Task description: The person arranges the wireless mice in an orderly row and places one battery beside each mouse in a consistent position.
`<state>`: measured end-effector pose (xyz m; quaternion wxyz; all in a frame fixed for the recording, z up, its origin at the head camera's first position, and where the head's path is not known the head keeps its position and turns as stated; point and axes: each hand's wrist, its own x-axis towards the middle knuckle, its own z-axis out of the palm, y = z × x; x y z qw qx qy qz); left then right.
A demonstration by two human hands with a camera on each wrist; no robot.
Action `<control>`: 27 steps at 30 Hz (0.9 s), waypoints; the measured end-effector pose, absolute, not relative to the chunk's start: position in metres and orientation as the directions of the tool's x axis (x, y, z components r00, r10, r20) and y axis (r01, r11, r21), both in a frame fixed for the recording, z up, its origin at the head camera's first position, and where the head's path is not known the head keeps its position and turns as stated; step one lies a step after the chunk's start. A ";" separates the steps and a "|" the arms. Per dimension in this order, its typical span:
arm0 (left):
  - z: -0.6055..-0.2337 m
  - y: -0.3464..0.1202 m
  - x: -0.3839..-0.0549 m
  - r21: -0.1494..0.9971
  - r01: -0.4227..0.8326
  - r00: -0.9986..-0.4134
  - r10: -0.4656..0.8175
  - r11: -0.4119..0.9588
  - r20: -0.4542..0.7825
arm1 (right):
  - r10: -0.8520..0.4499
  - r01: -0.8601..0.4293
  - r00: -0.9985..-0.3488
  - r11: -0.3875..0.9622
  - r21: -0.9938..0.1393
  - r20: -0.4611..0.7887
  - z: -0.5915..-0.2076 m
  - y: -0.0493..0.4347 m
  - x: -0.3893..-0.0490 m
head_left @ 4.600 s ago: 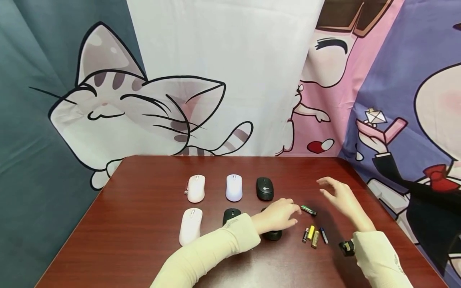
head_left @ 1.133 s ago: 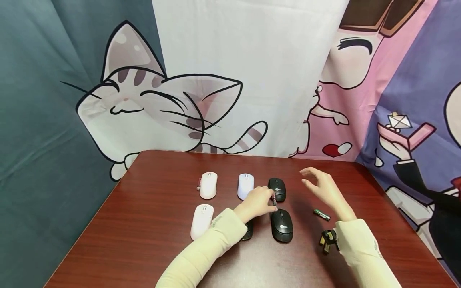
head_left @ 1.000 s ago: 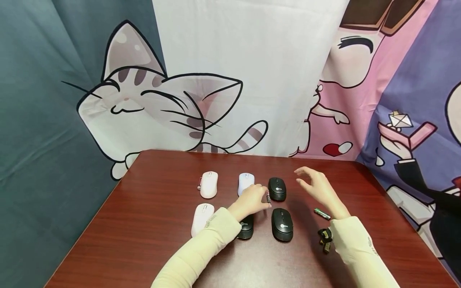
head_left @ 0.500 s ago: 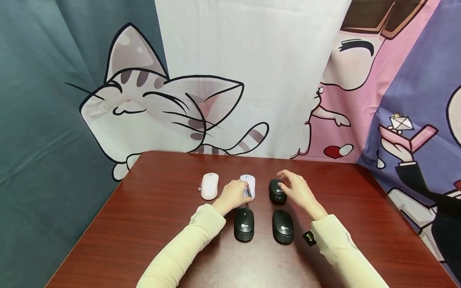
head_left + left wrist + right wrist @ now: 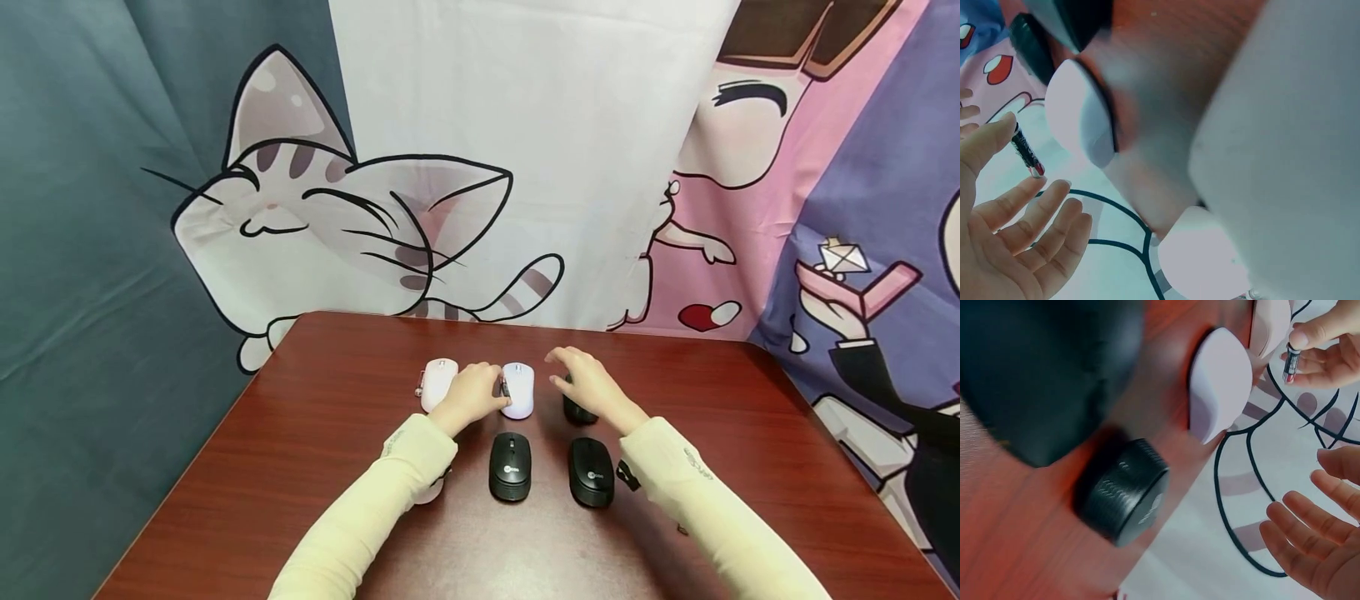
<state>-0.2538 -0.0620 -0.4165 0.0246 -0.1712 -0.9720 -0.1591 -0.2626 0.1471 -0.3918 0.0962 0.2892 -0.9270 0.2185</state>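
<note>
Pinching a slim, dark-wrapped cylindrical battery [image 5: 1027, 150] with a red end between thumb and index fingertip, your left hand [image 5: 471, 396] fans its other fingers loosely. In the head view, the battery appears against the left edge of a smooth, rounded lavender mouse [image 5: 520, 392] at its three o'clock. A domed white mouse [image 5: 439, 382] sits at nine o'clock, a logo-marked black mouse [image 5: 510, 468] at six. Farther out at three, your right hand [image 5: 588, 387], empty, fingers relaxed and apart, partly covers an oval dark mouse [image 5: 579, 411]. Wood grain streaks the reddish table [image 5: 337, 392]; at twelve o'clock hangs printed fabric [image 5: 585, 167].
</note>
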 end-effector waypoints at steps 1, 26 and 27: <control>-0.415 -0.062 -0.255 0.303 0.338 -0.941 0.321 0.891 0.103 | -0.500 -0.581 -0.813 0.732 -0.356 0.299 -0.391 0.145 -0.264; -0.416 -0.077 -0.280 0.284 0.299 -0.954 0.290 0.911 0.076 | -0.454 -0.405 -0.886 0.856 -0.321 -0.093 -0.414 0.080 -0.298; -0.416 -0.076 -0.281 0.286 0.302 -0.953 0.293 0.909 0.075 | -0.448 -0.400 -0.888 0.863 -0.309 -0.102 -0.414 0.078 -0.299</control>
